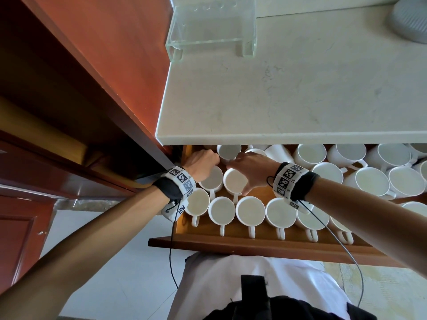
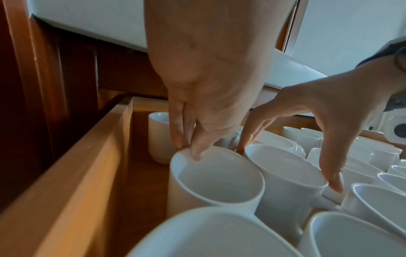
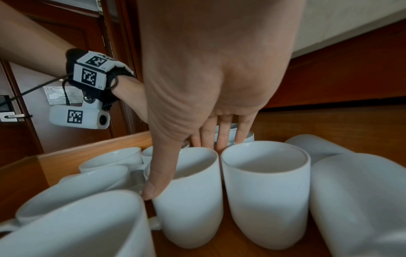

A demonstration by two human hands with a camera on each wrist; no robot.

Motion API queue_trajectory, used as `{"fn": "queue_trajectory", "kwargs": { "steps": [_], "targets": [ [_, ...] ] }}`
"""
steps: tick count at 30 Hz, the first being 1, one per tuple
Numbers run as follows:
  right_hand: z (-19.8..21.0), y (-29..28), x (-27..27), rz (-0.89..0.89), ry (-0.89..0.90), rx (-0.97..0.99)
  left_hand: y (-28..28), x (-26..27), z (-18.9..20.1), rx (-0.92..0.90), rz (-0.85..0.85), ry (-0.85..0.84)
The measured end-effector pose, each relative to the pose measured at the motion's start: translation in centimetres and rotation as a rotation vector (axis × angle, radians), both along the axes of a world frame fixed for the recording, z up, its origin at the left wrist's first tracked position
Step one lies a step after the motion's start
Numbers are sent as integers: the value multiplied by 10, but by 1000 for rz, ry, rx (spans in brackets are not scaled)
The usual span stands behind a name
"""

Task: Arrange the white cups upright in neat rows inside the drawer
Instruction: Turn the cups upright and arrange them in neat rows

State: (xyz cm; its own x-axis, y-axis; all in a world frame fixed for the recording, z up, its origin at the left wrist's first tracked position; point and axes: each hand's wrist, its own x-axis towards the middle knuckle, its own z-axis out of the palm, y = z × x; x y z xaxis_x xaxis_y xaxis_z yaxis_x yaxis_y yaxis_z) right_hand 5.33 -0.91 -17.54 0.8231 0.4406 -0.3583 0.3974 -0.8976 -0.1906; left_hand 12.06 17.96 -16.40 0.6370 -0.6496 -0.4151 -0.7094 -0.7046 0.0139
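Head view shows a second row being started in the drawer (image 1: 231, 242): the left hand (image 1: 203, 159) pinches one cup's (image 1: 211, 179) rim, the right hand (image 1: 250, 169) spans its neighbour (image 1: 235, 182), fingers spread. Next, probably nudging both square behind the front row.

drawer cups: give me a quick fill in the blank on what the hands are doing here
1. The left hand grips the rim of a white ____.
2. The right hand spans a second-row cup with thumb and ____.
3. The front row of cups stands with handles pointing toward the ____.
4. The drawer sits under a pale ____.

Missing: cup; fingers; person; countertop
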Motion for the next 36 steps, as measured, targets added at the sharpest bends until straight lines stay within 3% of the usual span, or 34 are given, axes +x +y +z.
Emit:
{"fn": "queue_trajectory", "kwargs": {
  "steps": [6, 16, 23, 31, 36],
  "targets": [
    [1, 0, -3, -7, 24, 43, -1, -1, 3, 3, 100, 27],
    [20, -33, -21, -171, 56, 292, -21, -25, 17, -235, 169, -70],
    [29, -88, -45, -450, 149, 130, -67, -43, 26, -435, 213, -58],
    [19, -112, -68, -742, 189, 199, -106, -60, 1, -327, 191, 19],
    [15, -117, -74, -778, 232, 185, -118, -69, -8, -206, 199, 13]
  ]
}}
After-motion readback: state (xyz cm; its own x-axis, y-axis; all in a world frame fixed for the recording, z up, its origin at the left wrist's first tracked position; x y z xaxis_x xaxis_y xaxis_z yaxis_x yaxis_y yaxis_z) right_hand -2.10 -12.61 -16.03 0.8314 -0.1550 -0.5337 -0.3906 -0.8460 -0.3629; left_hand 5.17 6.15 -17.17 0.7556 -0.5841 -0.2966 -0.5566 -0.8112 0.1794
